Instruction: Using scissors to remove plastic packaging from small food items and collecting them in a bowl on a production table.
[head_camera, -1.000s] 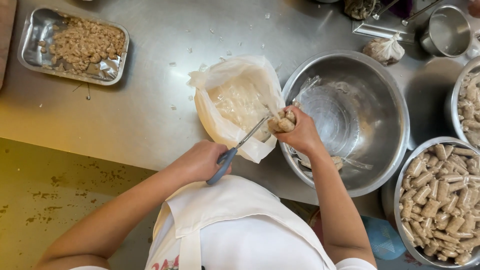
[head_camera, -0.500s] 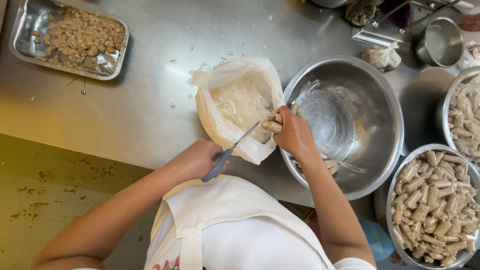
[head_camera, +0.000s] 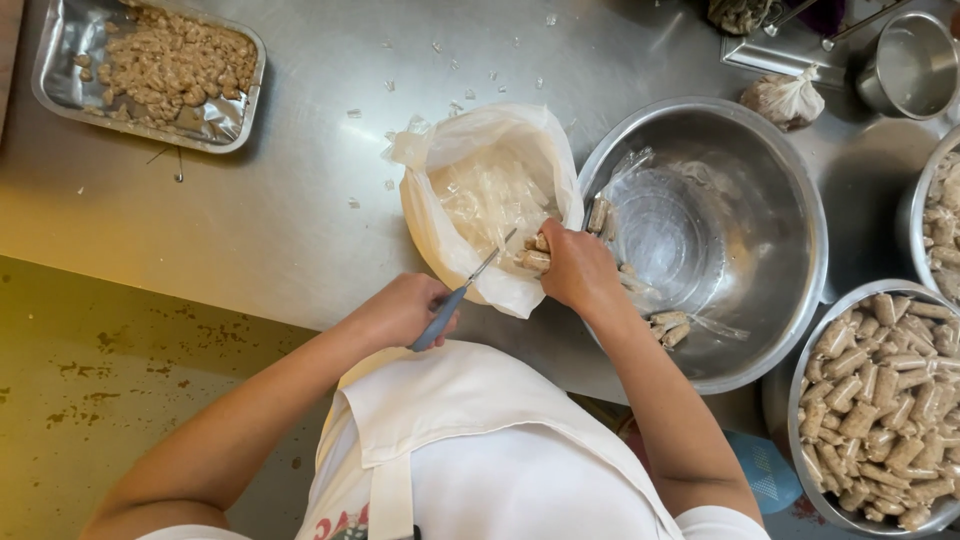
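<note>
Hands at work over a brushed steel worktable (head_camera: 300, 200), seen from above the person's white apron (head_camera: 480, 450). The left hand (head_camera: 400, 310) is clenched around the grey handle of a pair of slim metal scissors (head_camera: 462, 292), whose blades point toward two o'clock and meet the thing held by the other hand. The right hand (head_camera: 575, 268) grasps a short tan sausage-shaped roll in clear plastic casing (head_camera: 535, 258), pinching it just above the edge of a white plastic-lined bowl of crumpled clear wrappers (head_camera: 490, 200). Held there, any trimmed casing would drop straight into that liner, it seems.

At three o'clock from the hands sits a large empty-looking stainless steel mixing bowl (head_camera: 760, 170); a few more wrapped rolls (head_camera: 670, 325) lie on its near wall, within easy reach of the right hand. At five o'clock, a second steel bowl heaped with tan rolls (head_camera: 880, 400) touches the big one. At ten o'clock, well apart, a rectangular foil tray of brown crumbled filling (head_camera: 150, 70) rests on the table. Small clear plastic scraps (head_camera: 440, 60) dot the surface at twelve o'clock. At one o'clock stand a small knotted plastic bag (head_camera: 785, 98) and a steel cup (head_camera: 905, 65).
</note>
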